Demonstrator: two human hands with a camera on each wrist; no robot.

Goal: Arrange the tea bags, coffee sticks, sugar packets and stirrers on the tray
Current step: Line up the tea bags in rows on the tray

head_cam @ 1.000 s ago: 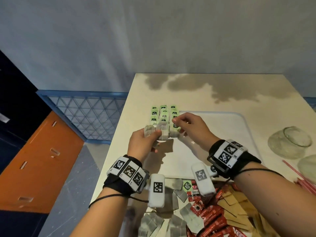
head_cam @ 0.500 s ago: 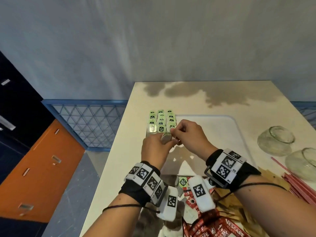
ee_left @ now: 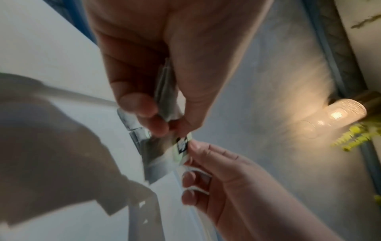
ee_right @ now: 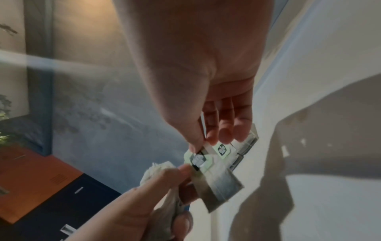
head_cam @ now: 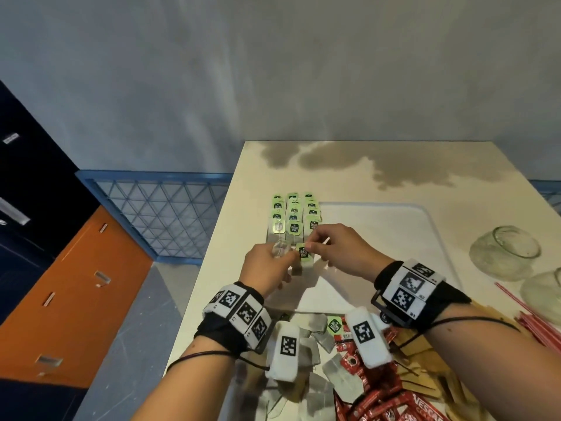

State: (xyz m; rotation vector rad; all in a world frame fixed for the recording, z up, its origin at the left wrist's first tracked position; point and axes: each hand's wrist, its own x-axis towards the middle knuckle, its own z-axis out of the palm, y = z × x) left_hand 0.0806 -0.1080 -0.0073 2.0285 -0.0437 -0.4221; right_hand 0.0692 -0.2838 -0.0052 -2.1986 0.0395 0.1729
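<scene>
**Readable print: one brand, partly cut off**

The red coffee sticks heaped at the near edge carry white lettering reading "NESCA", cut off by the frame. The green tea bag tags bear dark printed logos too small to read.

tea bag tags – pale green, dark logo | coffee sticks – red | tray – white

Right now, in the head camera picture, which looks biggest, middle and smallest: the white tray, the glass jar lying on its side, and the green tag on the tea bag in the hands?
1. White tray, largest by far.
2. Glass jar.
3. Green tag, smallest.
</scene>
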